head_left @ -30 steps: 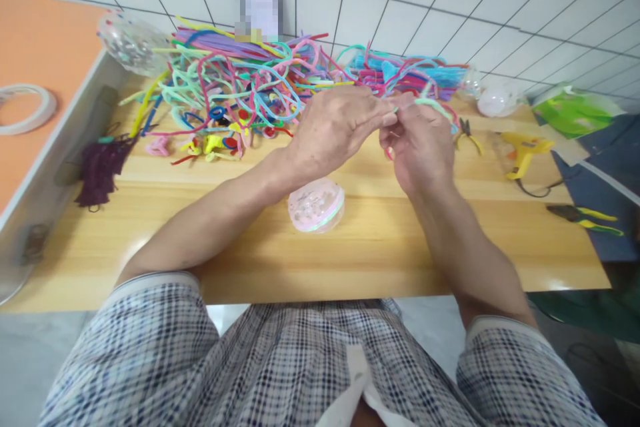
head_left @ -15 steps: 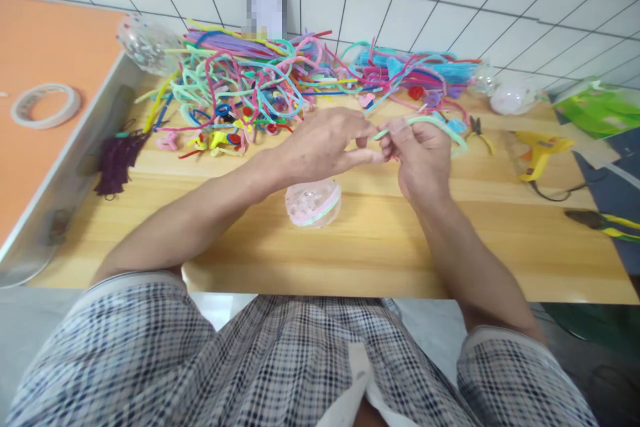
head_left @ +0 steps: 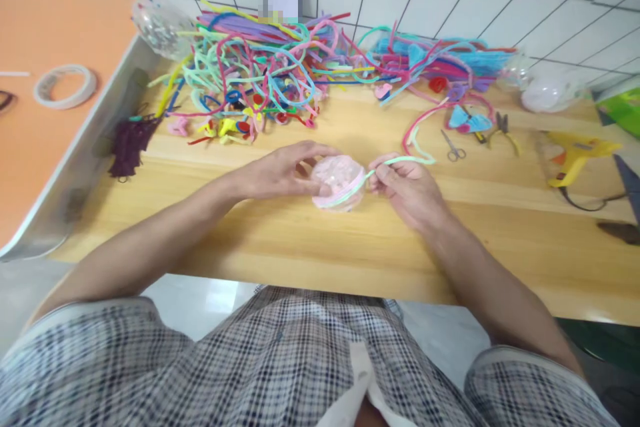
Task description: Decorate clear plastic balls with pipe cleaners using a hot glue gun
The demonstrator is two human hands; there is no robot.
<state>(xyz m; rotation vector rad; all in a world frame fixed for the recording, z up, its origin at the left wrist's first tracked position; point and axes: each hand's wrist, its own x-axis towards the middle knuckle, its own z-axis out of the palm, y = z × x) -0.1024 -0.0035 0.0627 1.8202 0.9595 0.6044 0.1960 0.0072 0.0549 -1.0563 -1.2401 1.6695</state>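
A clear round ball [head_left: 343, 173] with a pale pink and mint-green band around it rests on the wooden table [head_left: 280, 240]. My left hand [head_left: 283, 170] curves its thumb and fingers around the ball's left side. To the right of the ball, my right hand [head_left: 407, 188] pinches a mint-green pipe cleaner [head_left: 420, 159] between thumb and fingers. One end of this pipe cleaner reaches the ball's band; whether it is fixed there I cannot tell. Its other end bends back beyond the hand, close to a red-pink pipe cleaner [head_left: 411, 131].
Tangled colourful pipe cleaners [head_left: 260, 67] pile along the tiled wall. Small scissors [head_left: 454, 147], pliers [head_left: 505, 133] and a yellow glue gun [head_left: 575, 153] lie at right. More clear balls [head_left: 547, 93] stand behind them. A tape roll [head_left: 65, 87] lies on the orange surface at left.
My left hand has come down from the pipe cleaner and taken hold of the ball. My right hand has lowered, bringing the mint-green pipe cleaner to the ball's right side. The view has shifted.
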